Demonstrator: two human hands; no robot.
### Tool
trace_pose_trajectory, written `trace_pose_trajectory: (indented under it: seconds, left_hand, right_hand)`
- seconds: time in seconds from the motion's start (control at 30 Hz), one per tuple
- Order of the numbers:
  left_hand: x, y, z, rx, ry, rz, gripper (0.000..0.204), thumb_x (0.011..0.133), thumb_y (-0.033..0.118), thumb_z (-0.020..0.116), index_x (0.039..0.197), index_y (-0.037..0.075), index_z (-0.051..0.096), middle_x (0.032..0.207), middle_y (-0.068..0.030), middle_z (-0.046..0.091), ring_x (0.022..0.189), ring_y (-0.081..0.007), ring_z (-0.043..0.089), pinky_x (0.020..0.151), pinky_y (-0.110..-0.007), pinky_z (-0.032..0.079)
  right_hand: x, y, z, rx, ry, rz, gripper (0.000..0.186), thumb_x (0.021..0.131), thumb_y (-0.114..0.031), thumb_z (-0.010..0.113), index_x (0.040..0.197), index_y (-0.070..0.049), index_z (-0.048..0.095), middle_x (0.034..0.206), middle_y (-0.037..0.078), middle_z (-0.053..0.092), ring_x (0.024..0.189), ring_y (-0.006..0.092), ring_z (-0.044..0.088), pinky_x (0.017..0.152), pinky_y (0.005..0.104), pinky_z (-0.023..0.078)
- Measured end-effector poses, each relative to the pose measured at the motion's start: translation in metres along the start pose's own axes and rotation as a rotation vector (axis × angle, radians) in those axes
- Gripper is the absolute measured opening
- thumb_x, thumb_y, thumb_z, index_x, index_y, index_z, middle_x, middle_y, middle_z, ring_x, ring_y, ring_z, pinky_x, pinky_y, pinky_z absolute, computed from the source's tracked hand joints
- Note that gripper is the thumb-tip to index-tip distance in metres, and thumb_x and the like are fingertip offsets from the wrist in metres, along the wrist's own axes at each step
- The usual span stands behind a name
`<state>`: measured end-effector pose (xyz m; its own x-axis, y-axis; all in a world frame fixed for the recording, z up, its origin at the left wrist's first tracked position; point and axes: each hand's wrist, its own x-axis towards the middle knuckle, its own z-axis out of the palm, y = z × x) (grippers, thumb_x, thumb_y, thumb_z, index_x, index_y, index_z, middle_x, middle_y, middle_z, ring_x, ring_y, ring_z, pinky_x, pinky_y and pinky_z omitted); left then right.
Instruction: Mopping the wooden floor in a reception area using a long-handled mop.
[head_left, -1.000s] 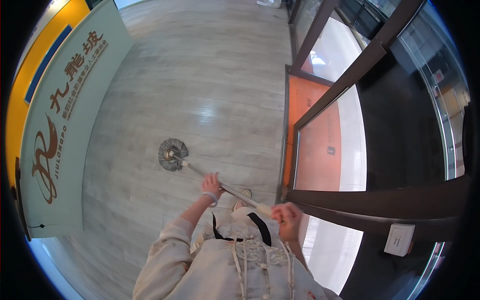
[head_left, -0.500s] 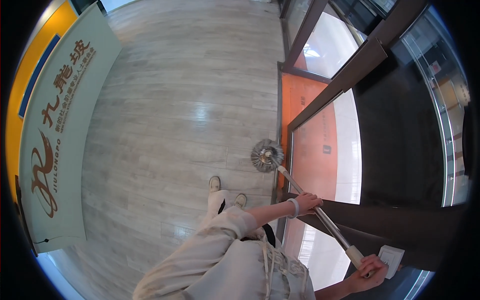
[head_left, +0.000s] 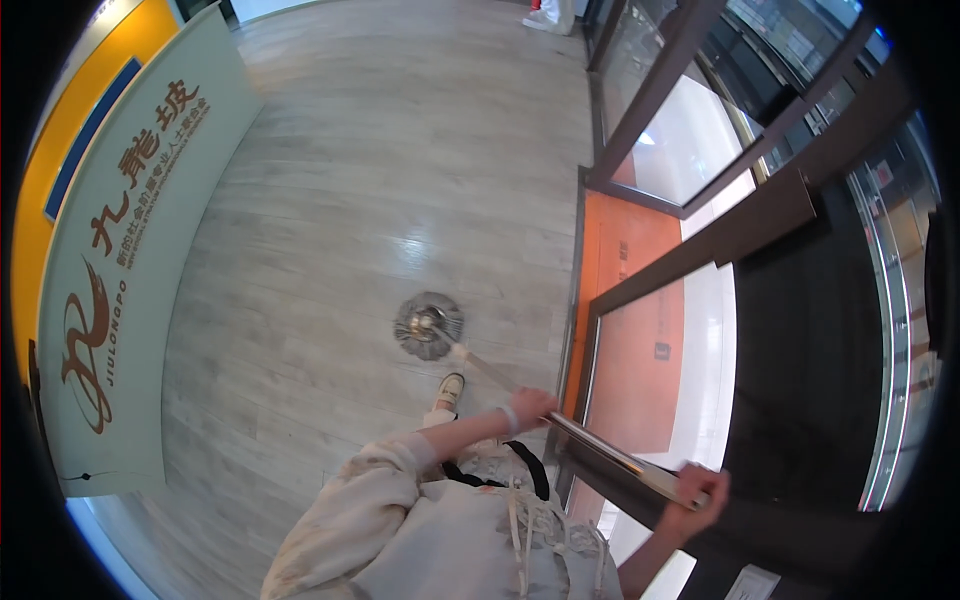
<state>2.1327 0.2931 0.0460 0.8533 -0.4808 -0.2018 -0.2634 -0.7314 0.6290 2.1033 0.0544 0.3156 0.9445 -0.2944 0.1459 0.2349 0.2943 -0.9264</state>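
Note:
A mop [head_left: 600, 442] with a long metal handle runs slantwise across the front of me. Its round grey string head [head_left: 415, 345] lies on the wooden floor ahead of my shoe [head_left: 452, 387]. My left hand [head_left: 530, 408] is wrapped round the middle of the handle, with a pale band on the wrist. Farther right, my right hand [head_left: 697, 497] grips the light-coloured upper end of the handle. Both hands are slightly blurred.
A pale curved counter front [head_left: 150, 210] with brown lettering stands at the left. Dark-framed glass doors [head_left: 650, 110] line the right side, with an orange mat [head_left: 640, 370] beside the floor. A white bag-like object [head_left: 550, 18] sits at the far end.
The mop head has swept left, from beside the door frame to the open floor. Both hands have moved left with the handle, still holding it.

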Motion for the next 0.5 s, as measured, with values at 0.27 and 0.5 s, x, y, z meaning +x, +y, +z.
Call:
trace_pose_trajectory:
  seconds: [0.27,0.5]
  left_hand:
    - [-0.09,-0.177,-0.051,0.04,0.088,-0.818,0.088,0.066,0.052,0.068,0.134,0.017,0.024,0.14,-0.0167,0.021,0.132,-0.0351,0.014,0.101,-0.055,0.02]
    - [-0.021,-0.121,-0.087,0.118,-0.004,-0.271,0.081,0.064,0.047,0.071,0.126,0.008,0.037,0.125,-0.0175,0.04,0.119,-0.0342,0.037,0.095,-0.047,0.034]
  right_hand:
    - [-0.032,0.148,0.121,-0.006,-0.28,0.522,0.026,0.084,-0.017,0.049,0.071,0.004,0.057,0.051,0.006,0.047,0.051,0.0146,0.047,0.077,0.0358,0.044]
    - [0.012,0.092,0.093,-0.277,-0.059,0.248,0.033,0.09,-0.023,0.042,0.063,-0.004,0.046,0.045,-0.002,0.031,0.042,0.0092,0.031,0.053,0.0255,0.037]
